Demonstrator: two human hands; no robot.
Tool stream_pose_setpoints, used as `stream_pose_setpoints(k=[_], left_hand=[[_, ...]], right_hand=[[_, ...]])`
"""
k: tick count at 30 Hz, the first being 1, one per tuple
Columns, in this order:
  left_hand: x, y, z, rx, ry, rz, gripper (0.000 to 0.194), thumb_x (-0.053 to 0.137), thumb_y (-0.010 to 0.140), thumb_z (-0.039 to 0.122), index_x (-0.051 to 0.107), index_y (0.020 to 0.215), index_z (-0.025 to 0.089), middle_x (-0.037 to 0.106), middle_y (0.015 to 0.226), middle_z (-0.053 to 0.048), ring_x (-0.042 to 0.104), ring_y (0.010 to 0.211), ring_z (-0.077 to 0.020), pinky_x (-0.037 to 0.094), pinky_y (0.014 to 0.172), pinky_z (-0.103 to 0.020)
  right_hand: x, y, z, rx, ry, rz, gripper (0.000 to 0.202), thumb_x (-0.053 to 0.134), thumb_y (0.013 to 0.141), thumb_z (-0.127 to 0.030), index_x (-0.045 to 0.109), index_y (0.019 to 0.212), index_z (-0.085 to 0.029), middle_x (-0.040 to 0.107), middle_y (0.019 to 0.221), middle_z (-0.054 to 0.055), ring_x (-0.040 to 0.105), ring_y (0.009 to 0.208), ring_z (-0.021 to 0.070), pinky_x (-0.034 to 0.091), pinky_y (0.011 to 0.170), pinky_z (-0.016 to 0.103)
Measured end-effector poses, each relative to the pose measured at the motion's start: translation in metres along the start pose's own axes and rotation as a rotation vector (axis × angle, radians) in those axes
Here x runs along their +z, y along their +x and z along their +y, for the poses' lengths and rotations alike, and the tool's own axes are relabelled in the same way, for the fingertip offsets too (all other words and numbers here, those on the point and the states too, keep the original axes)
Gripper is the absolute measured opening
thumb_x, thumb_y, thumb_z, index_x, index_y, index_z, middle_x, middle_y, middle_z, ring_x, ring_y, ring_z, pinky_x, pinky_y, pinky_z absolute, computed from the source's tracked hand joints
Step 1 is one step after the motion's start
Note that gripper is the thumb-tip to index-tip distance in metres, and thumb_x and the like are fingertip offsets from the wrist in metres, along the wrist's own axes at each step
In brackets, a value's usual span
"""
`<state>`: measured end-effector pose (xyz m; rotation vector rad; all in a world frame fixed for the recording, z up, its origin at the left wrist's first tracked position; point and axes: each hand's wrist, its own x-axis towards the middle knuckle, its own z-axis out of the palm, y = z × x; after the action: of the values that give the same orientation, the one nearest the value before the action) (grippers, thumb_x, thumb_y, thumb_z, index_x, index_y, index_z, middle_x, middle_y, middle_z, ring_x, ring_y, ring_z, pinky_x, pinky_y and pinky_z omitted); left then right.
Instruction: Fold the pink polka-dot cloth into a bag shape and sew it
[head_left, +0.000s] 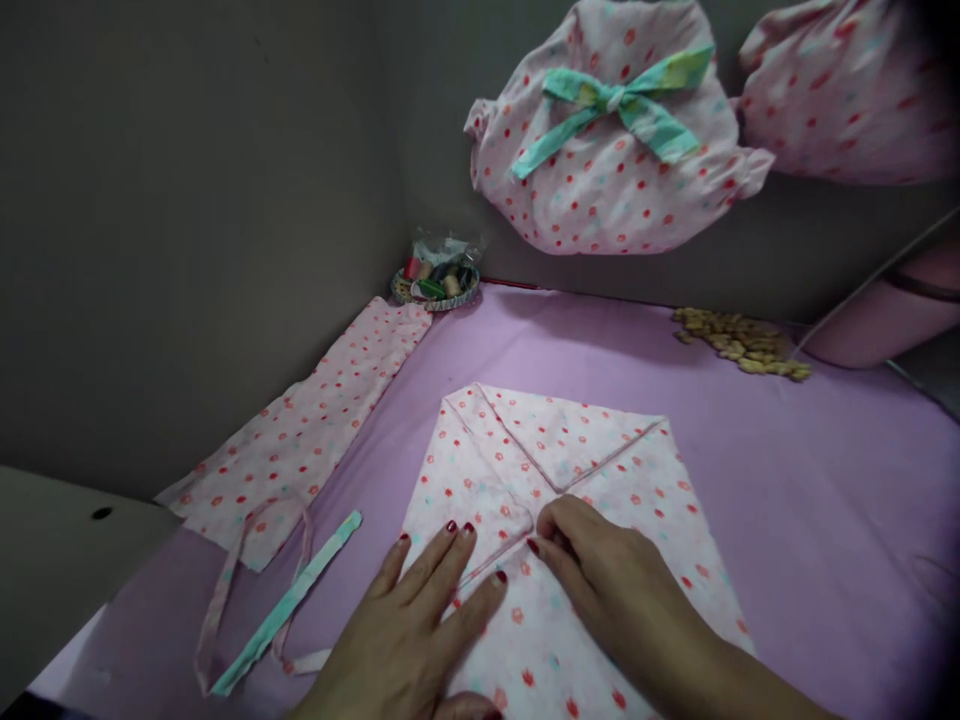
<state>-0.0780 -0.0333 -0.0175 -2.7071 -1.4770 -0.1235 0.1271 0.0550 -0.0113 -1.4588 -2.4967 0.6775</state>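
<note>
No txt or nos. legible (labels incl.).

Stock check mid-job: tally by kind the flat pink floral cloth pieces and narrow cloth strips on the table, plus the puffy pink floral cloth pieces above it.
Flat pink floral cloth pieces: 2 (folded piece, long piece)
Narrow cloth strips: 2 (mint-green strip, looped pink strip)
Puffy pink floral cloth pieces: 2 (bowed piece, piece cut off at right)
Total: 6

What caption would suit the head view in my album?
Left hand spread flat, right hand at a flap's tip: folded dotted cloth on a purple surface, green-bowed bag behind.
</note>
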Motion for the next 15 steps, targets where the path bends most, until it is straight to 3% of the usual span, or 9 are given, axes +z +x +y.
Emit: stream_pose_setpoints(k=[4,8,11,15], left_hand=[[0.000,0.002,-0.001,0.045,0.069,0.103,0.062,0.036,0.084,0.061,0.045,0.130,0.022,0.053,0.129,-0.011,0.047,0.119,-0.0250,0.036,0.097,-0.040],[-0.002,0.010,0.009,0.133,0.040,0.183,0.034,0.035,0.094,0.034,0.051,0.122,0.023,0.058,0.125,0.001,0.050,0.115,-0.0139,0.028,0.104,-0.030],[0.004,0.016,0.018,0.163,0.039,0.226,0.031,0.034,0.095,0.027,0.054,0.118,0.022,0.061,0.121,0.002,0.053,0.111,-0.0116,0.031,0.101,-0.026],[0.015,0.018,0.022,0.143,0.089,0.250,0.030,0.035,0.094,0.028,0.056,0.116,0.022,0.064,0.117,0.003,0.054,0.109,-0.0120,0.035,0.097,-0.025]], right_hand=[[0.008,0.001,0.003,-0.098,-0.072,0.097,0.015,0.043,0.089,-0.023,0.053,0.080,-0.019,0.060,0.074,0.001,0.058,0.058,0.0134,0.042,0.053,0.024],[0.002,0.001,0.005,-0.139,-0.025,0.136,0.018,0.037,0.091,-0.023,0.054,0.083,-0.020,0.062,0.074,0.001,0.060,0.059,0.0132,0.047,0.054,0.024],[-0.007,-0.008,0.003,-0.171,0.011,0.218,0.020,0.034,0.091,-0.020,0.054,0.091,-0.020,0.064,0.077,0.003,0.063,0.064,0.0135,0.051,0.056,0.023],[0.004,-0.034,-0.005,-0.569,-0.227,0.417,0.031,0.034,0.092,-0.023,0.052,0.115,-0.016,0.068,0.097,0.007,0.065,0.086,0.0163,0.053,0.069,0.024]])
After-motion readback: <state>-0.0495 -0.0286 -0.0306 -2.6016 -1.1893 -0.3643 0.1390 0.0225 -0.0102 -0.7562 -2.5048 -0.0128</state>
